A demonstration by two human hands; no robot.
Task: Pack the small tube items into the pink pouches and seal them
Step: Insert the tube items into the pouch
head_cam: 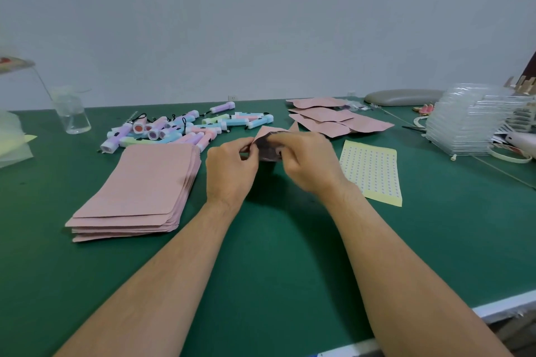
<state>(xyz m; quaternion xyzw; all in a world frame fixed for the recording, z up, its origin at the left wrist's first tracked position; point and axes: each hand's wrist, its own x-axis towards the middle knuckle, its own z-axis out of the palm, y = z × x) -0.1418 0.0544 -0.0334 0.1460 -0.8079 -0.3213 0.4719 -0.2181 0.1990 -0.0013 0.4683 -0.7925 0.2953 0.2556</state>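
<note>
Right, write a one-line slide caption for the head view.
Left hand and right hand pinch a pink pouch over the green table, flanked by stacked pouches, pastel tubes and a sticker sheet.

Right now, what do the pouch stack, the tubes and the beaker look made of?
Pouch stack: matte pink paper or film, thin flat sheets. Tubes: smooth pastel plastic, probably, slight sheen. Beaker: clear glass or plastic, see-through.

- The pouch stack (139, 191) lies on the table (290, 255).
- The tubes (179, 130) lie just behind the stack.
- The dot sheet (371, 171) lies right of the stack.
- The loose pouches (333, 122) lie right of the stack, farther back.
</note>
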